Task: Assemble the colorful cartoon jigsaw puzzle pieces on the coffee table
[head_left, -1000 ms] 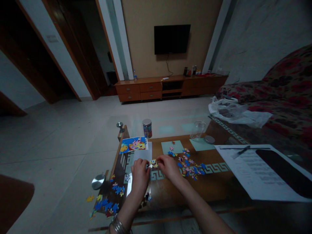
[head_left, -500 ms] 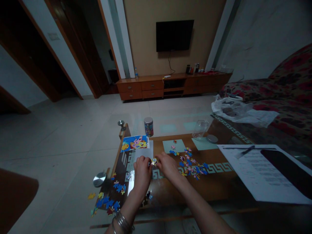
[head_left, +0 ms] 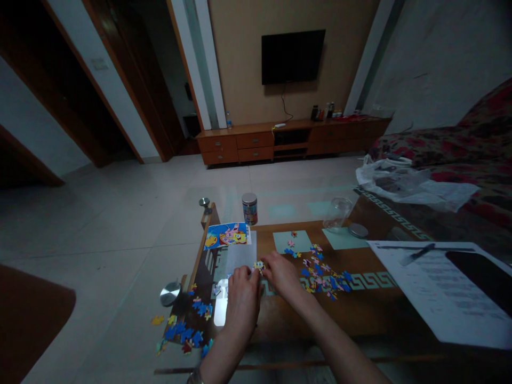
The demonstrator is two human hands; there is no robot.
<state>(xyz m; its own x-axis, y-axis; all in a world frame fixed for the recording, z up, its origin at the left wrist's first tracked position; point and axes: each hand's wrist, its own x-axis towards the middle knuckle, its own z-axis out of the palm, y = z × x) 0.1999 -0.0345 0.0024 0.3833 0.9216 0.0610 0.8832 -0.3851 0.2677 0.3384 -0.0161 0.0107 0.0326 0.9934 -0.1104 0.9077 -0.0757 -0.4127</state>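
Between my fingertips is a small cluster of yellow and white puzzle pieces (head_left: 260, 266), above the glass table. My left hand (head_left: 244, 290) is closed on its left side, thumb and fingers pinching. My right hand (head_left: 280, 271) pinches its right edge. How many pieces are joined, I cannot make out. Beyond my left hand lies a picture card (head_left: 228, 236) with a yellow cartoon figure on blue. Loose puzzle pieces (head_left: 326, 274) spread to the right of my right hand, and more blue pieces (head_left: 184, 332) lie at the table's left corner.
A printed tin (head_left: 250, 209) stands behind the card. A clear plastic jar (head_left: 338, 213) and a round lid (head_left: 358, 230) are at the back right. Paper sheets (head_left: 424, 298) with a pen (head_left: 418, 254) and a dark phone-like slab (head_left: 480, 277) lie right. A plastic bag (head_left: 416, 184) sits behind.
The view has swung slightly left, so the scene sits further right. My left hand has turned and shifted over the pieces near the front edge. Both hands still hold the puzzle cluster.
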